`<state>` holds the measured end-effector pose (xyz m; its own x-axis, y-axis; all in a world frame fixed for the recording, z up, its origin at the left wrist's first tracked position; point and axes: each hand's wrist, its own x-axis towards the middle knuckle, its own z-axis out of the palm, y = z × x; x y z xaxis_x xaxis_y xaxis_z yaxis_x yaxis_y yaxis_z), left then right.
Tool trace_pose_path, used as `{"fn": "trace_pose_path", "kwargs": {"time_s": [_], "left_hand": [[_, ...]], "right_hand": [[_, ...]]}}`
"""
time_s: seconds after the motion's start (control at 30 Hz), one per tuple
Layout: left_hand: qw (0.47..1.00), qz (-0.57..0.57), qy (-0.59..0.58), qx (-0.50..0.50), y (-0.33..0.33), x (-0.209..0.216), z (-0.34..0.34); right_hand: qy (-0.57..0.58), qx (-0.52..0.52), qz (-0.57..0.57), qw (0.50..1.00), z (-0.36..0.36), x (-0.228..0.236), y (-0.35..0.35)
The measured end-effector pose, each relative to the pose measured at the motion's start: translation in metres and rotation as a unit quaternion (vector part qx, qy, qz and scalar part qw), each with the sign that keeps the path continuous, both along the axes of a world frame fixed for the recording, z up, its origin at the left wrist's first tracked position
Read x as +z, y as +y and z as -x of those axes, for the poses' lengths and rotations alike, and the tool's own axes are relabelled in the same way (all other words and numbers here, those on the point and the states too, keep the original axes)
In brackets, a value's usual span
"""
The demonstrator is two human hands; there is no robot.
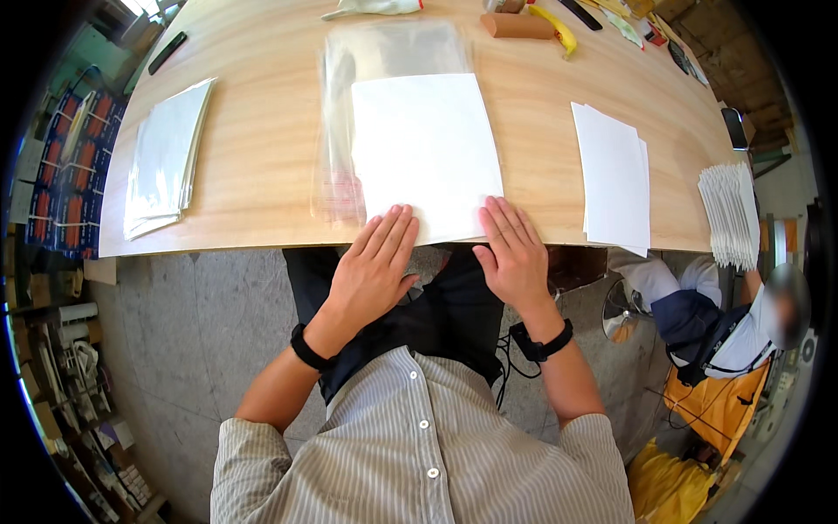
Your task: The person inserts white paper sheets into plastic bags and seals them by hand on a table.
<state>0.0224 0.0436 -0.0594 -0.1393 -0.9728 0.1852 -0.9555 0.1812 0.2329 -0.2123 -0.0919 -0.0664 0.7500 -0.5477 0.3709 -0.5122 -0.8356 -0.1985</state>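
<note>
On the table (262, 175), a sheet of paper (426, 153) lies in the middle, near the front edge. It lies partly on a plastic bag (349, 105), which reaches further back and to the left. The left hand (371, 266) and the right hand (515, 253) rest at the sheet's front edge. A pile of bags (166, 157) lies far left, a stack of sheets (614, 175) to the right.

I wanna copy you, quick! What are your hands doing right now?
Left hand: open, flat, fingertips on the white sheet.
Right hand: open, flat, fingertips on the same sheet.
</note>
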Motion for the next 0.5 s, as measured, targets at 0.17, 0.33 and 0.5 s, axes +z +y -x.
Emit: {"fn": "trace_pose_path", "kwargs": {"time_s": [0.17, 0.33, 0.5], "left_hand": [[0.999, 0.009, 0.001, 0.042, 0.014, 0.0, -0.009], [0.997, 0.003, 0.009, 0.08, 0.031, 0.003, -0.022], [0.978, 0.086, 0.125, 0.141, 0.051, 0.0, -0.024]], "right_hand": [[-0.014, -0.023, 0.007, 1.0, 0.011, -0.003, -0.004], [-0.054, -0.03, 0.013, 0.998, 0.008, -0.012, -0.006], [-0.139, -0.048, -0.038, 0.988, 0.007, -0.014, -0.002]]}}
